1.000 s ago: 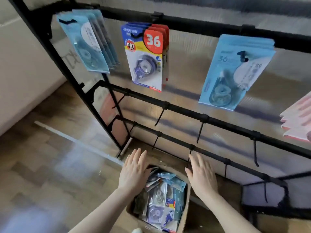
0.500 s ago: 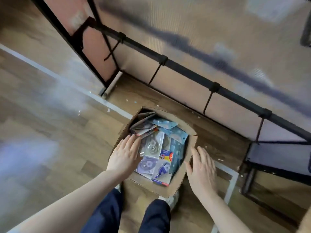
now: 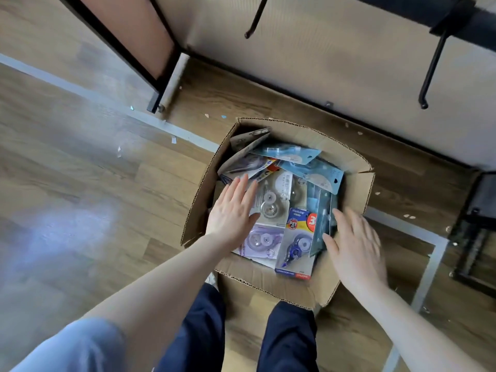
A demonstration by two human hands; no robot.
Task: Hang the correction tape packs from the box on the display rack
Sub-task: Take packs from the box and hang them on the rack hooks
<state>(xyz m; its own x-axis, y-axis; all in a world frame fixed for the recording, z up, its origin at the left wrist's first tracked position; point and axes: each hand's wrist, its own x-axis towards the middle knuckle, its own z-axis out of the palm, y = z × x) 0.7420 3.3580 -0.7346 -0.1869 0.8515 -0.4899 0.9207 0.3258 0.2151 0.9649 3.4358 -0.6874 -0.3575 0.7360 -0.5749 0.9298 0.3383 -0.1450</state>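
Note:
An open cardboard box (image 3: 351, 181) sits on the wooden floor, filled with several correction tape packs. A blue and red pack (image 3: 296, 244) lies near the front, a purple pack (image 3: 261, 241) beside it, a grey pack (image 3: 277, 200) in the middle and light blue packs (image 3: 311, 170) at the back. My left hand (image 3: 232, 209) hovers flat over the box's left side, fingers straight, holding nothing. My right hand (image 3: 354, 244) reaches over the right rim with straight fingers, its fingertips near the upright packs. Only the display rack's lowest bar (image 3: 472, 21) and black hooks (image 3: 432, 65) show at the top.
The rack's black frame leg (image 3: 158, 92) stands on the floor at upper left. A white line (image 3: 88, 96) crosses the floor. Another dark frame (image 3: 477, 224) stands at the right edge. My legs in dark trousers (image 3: 204, 326) are below the box. Paper scraps dot the floor.
The view has dropped from the hung packs on the rack down to the box. Both hands have moved in over the packs in the box.

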